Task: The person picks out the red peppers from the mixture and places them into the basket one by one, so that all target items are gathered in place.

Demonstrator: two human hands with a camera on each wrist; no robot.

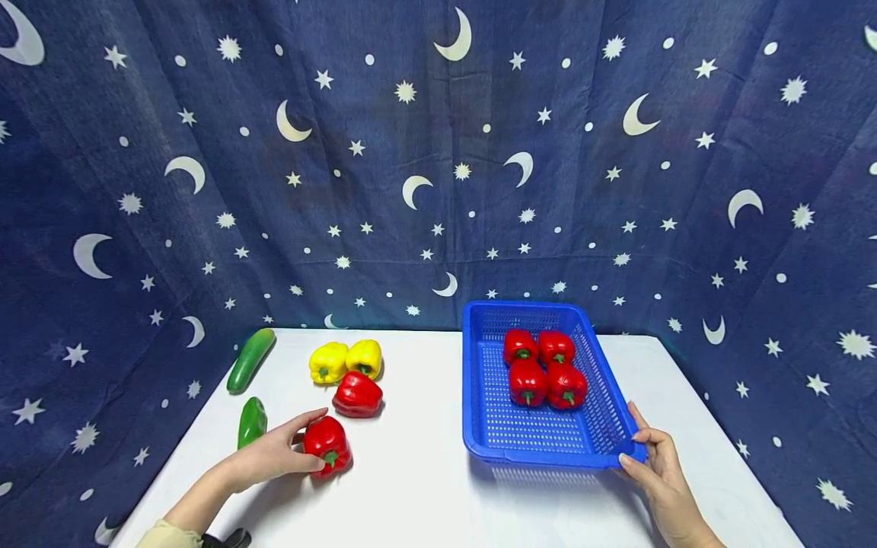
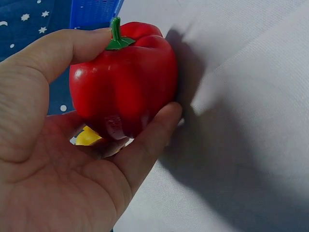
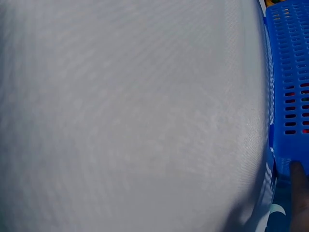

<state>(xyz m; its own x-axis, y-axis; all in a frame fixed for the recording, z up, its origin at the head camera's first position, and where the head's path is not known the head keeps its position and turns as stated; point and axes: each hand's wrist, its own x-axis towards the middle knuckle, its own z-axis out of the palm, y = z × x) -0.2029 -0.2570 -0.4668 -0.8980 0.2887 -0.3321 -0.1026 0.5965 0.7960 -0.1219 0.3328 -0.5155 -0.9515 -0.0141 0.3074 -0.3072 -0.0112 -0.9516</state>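
On the left side of the white table, my left hand [image 1: 267, 458] grips a red bell pepper [image 1: 323, 440] with a green stem. In the left wrist view the thumb lies by the stem and the fingers curve round the other side of the pepper [image 2: 125, 87]. My right hand [image 1: 661, 479] holds the near right corner of a blue perforated basket [image 1: 534, 457], thumb at the rim. Several red bell peppers [image 1: 528, 382] sit grouped inside that basket. The right wrist view shows mostly table, with the basket's slotted side [image 3: 289, 63] and a finger [image 3: 299, 193] at its edge.
Beyond the left hand lie another red bell pepper [image 1: 358, 394] and two yellow ones, a nearer-left [image 1: 329, 362] and a right [image 1: 365, 357]. A green pepper-like vegetable [image 1: 252, 421] and a cucumber [image 1: 250, 361] lie along the left edge. A starry blue curtain [image 1: 384, 213] surrounds the table.
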